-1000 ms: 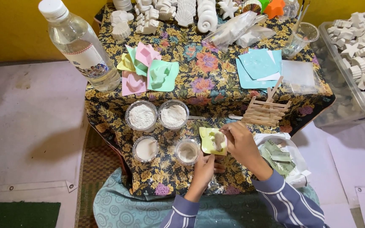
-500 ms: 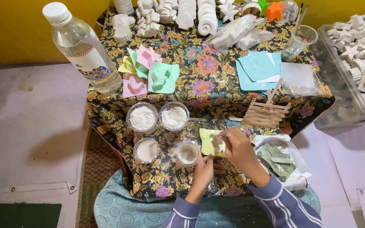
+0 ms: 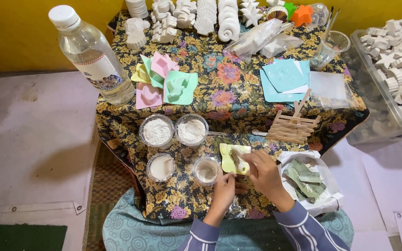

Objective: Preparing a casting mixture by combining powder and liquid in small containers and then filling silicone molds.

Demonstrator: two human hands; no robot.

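A yellow-green mould with white paste in it lies on the floral cloth of a small table, near its front edge. My right hand rests on the mould's right side, fingers pinched on a small tool or stick at the paste. My left hand sits just below a small clear cup of white mix, fingers curled, nearest to that cup and to the mould's lower edge. Whether it grips anything is unclear.
Two cups of white powder and a third cup stand left. Coloured moulds, a water bottle, blue sheets, wooden sticks, white cast figures and a bin of casts surround them.
The view has shifted slightly downward. My right hand has moved a little across the yellow-green mould; my left hand stays by the small cup.
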